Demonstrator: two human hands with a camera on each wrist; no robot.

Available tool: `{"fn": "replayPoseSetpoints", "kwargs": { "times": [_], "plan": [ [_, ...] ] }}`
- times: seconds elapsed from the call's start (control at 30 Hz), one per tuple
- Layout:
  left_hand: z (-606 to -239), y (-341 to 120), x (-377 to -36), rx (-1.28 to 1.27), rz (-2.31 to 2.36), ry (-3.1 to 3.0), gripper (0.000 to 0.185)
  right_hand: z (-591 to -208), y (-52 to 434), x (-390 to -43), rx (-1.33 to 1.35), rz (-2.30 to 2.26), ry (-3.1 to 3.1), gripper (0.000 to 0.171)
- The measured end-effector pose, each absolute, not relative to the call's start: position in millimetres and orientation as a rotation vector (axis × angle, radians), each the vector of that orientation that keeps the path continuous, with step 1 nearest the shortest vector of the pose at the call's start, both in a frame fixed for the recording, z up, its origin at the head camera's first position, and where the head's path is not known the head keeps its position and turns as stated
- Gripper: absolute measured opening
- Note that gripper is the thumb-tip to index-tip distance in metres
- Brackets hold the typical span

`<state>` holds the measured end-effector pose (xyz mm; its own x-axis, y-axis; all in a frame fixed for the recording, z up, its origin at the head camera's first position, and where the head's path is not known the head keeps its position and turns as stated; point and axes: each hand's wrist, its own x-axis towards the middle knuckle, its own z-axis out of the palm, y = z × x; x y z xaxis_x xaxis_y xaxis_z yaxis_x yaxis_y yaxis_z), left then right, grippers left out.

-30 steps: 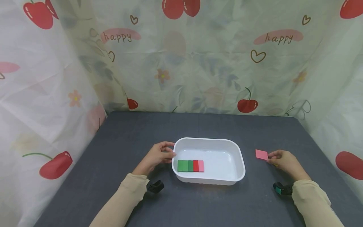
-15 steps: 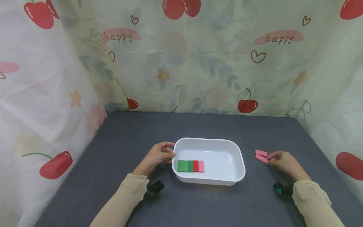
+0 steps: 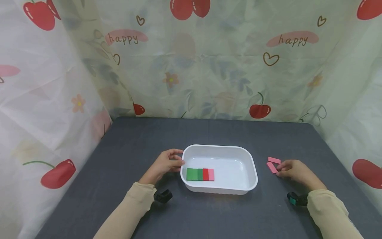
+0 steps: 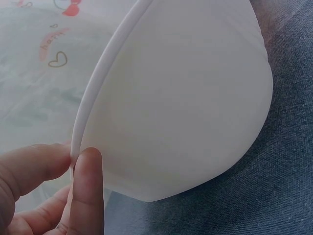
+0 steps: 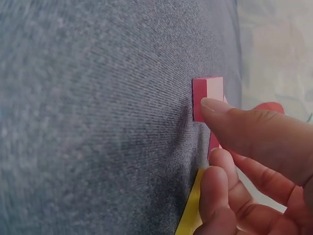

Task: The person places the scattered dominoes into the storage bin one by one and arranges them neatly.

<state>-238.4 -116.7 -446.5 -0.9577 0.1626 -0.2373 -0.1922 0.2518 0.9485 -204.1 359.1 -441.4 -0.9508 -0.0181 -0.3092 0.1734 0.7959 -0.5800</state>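
**Pink tile, one at a time**

Pink is what I am after: two thin tiles lie on the grey cloth right of the tray, and my right hand (image 3: pixel 293 170) sits just beside the near tile (image 3: pixel 272 167), fingertips pinching its right edge. The far tile (image 3: pixel 274 160) lies just beyond, close enough that the two almost meet at one corner. From the wrist view my forefinger (image 5: pixel 230 117) rests on a tile edge, and something yellow (image 5: pixel 191 205) shows under my fingers; I cannot tell what it is.

The tile is flat and low, so I judge the good way is to tip one edge up with the forefinger and get the thumb beneath, lifting clear without nudging its neighbour.

My left hand (image 3: pixel 163 165) grasps the left rim of the white tray (image 3: pixel 249 159) between thumb and fingers, steadying it. Inside, near the left end, a row of tiles (image 3: pixel 200 174) runs green, green, red, pink, touching side by side.
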Motion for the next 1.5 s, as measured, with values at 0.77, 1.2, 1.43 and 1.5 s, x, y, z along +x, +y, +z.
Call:
{"fn": "replayPoseSetpoints", "kwargs": {
  "times": [0.77, 1.2, 1.43, 1.5],
  "plan": [
    [-449, -117, -239, -0.044, 1.768, 2.241, 0.049, -442, 353, -218, 0.081, -0.842, 2.67, 0.066],
    [-449, -116, -239, -0.054, 1.759, 2.241, 0.048, -441, 352, -219, 0.081, -0.857, 2.662, 0.059],
    [-448, -116, -239, -0.062, 1.758, 2.247, 0.048, -442, 352, -221, 0.064, -0.851, 2.665, 0.055],
    [-447, -116, -238, -0.063, 1.756, 2.248, 0.048, -443, 352, -221, 0.055, -0.844, 2.67, 0.055]
  ]
}}
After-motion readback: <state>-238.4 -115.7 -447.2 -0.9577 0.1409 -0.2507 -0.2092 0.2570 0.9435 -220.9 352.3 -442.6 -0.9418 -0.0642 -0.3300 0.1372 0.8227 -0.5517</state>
